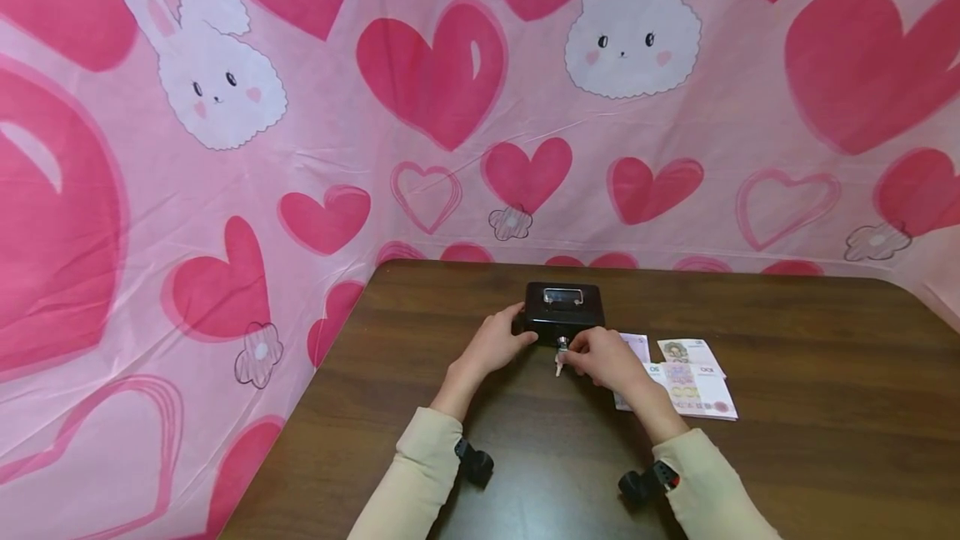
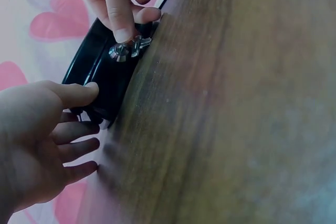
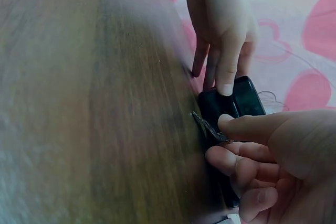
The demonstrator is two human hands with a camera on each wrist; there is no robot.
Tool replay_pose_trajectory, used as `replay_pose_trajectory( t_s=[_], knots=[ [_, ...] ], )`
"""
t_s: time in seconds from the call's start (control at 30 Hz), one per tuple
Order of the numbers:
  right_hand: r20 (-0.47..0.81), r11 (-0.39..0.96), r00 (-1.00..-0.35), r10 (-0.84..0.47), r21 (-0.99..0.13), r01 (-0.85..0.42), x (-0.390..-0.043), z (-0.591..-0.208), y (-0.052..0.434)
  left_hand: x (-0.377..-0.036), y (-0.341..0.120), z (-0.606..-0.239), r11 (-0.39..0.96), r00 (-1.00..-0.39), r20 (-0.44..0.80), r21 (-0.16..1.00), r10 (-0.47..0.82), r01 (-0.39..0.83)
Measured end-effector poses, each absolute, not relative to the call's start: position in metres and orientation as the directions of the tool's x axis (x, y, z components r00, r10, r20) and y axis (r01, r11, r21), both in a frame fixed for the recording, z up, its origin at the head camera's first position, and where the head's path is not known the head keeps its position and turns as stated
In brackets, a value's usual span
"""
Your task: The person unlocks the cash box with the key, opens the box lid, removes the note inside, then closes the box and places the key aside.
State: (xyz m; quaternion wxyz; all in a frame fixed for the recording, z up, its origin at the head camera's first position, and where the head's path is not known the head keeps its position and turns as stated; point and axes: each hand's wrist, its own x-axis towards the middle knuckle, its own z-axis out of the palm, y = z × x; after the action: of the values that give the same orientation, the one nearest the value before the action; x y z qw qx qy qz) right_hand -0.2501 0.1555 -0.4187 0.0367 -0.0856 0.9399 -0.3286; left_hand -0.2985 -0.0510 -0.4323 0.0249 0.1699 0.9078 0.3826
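On the table [image 1: 787,457], near its far edge, the left hand [image 1: 491,346] steadies the left end of the box [image 1: 564,312] with nearly straight fingers, while the right hand [image 1: 603,358] pinches the key [image 1: 561,347] at the front lock between thumb and forefinger.

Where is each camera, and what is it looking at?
Head: worn high, looking down at the table; both sleeves, left hand and right hand show.
Left wrist: looks past that hand at the black box.
Right wrist: looks along its hand toward the box.
All three share the box and key.
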Motion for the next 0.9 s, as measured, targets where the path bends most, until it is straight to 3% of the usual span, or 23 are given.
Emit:
replay_pose_trajectory(
  t_s=[0.27, 0.57, 0.9],
  knots=[
    [0.038, 0.761, -0.988, -0.148, -0.634, -0.138, -0.248, -0.415, 0.149, -0.298, -0.051, -0.43, 0.657, -0.938, 0.105, 0.689, 0.329, 0.307],
    [0.179, 0.837, -0.962, -0.206, -0.477, -0.268, -0.25, -0.417, 0.15, -0.297, -0.052, -0.432, 0.666, -0.942, 0.097, 0.684, 0.32, 0.297],
    [0.075, 0.726, -0.965, -0.25, -0.645, -0.238, -0.25, -0.42, 0.163, -0.296, -0.049, -0.43, 0.675, -0.941, 0.103, 0.673, 0.321, 0.304]
  ],
)
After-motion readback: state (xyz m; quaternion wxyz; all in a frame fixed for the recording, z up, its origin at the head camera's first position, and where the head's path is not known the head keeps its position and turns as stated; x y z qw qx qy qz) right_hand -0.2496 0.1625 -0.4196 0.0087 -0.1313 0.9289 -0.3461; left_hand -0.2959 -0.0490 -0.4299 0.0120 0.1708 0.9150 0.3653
